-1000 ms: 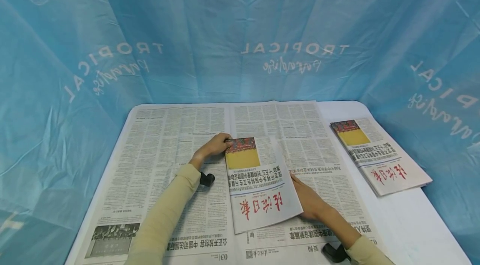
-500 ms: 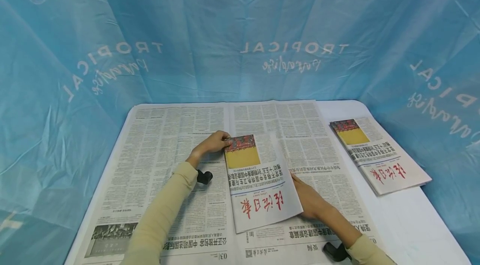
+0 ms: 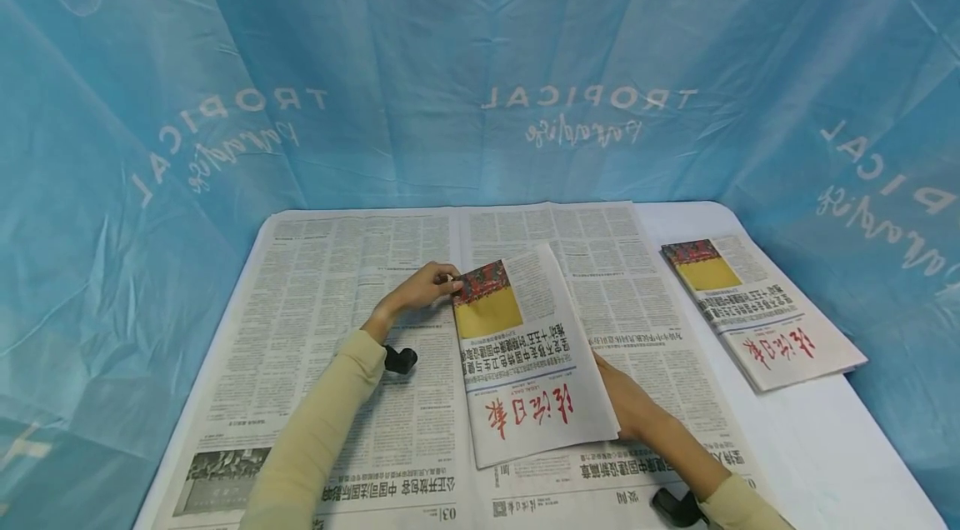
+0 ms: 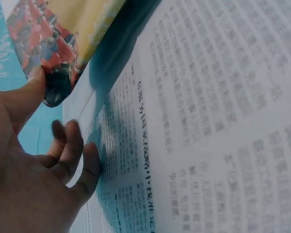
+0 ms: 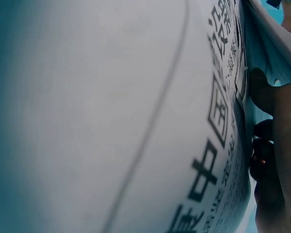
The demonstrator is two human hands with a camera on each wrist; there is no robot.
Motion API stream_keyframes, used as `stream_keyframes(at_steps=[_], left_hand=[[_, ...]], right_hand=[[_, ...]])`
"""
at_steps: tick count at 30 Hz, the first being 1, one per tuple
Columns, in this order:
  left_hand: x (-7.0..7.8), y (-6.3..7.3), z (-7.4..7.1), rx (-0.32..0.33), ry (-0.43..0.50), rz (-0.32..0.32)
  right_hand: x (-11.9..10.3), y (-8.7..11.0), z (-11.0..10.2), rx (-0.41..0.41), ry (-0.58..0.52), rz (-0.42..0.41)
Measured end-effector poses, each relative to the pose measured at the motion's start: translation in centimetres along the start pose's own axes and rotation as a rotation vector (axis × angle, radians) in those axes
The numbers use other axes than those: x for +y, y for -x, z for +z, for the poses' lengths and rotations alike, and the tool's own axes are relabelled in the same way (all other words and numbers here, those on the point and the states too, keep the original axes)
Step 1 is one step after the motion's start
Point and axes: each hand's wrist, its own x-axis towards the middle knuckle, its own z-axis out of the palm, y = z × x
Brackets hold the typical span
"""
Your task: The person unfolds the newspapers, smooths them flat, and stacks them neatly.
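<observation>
A folded newspaper (image 3: 525,372) with red title characters and a yellow and red picture lies at a slant over the middle of the spread newspaper sheets (image 3: 390,397). My left hand (image 3: 420,287) pinches its far left corner. In the left wrist view, the thumb of that hand (image 4: 29,184) presses on the picture corner, and the other fingers hang loosely below. My right hand (image 3: 633,409) is at the folded newspaper's right edge, with its fingers hidden underneath. The right wrist view shows the right hand (image 5: 281,150) dark at the side; I cannot tell whether it grips the paper.
A stack of folded newspapers (image 3: 757,313) with the same front page lies on the white table (image 3: 832,438) at the right. Blue curtains (image 3: 450,55) with printed lettering enclose the table's back and sides.
The folded newspaper has shifted slightly right, and its far right corner has come up into plain view. The right hand has moved a little right with it; the left keeps its pinch.
</observation>
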Motion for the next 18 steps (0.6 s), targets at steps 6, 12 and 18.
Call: stream_keyframes(at_steps=[6, 12, 18], left_hand=[[-0.38, 0.24, -0.03, 0.016, 0.023, -0.043], [-0.05, 0.06, -0.01, -0.003, 0.181, -0.140], [0.53, -0.05, 0.13, -0.005, 0.275, -0.270]], right_hand=[[0.12, 0.07, 0.14, 0.032, 0.010, -0.047], [-0.10, -0.19, 0.11, 0.032, 0.002, -0.053], [-0.25, -0.39, -0.03, 0.039, 0.044, -0.101]])
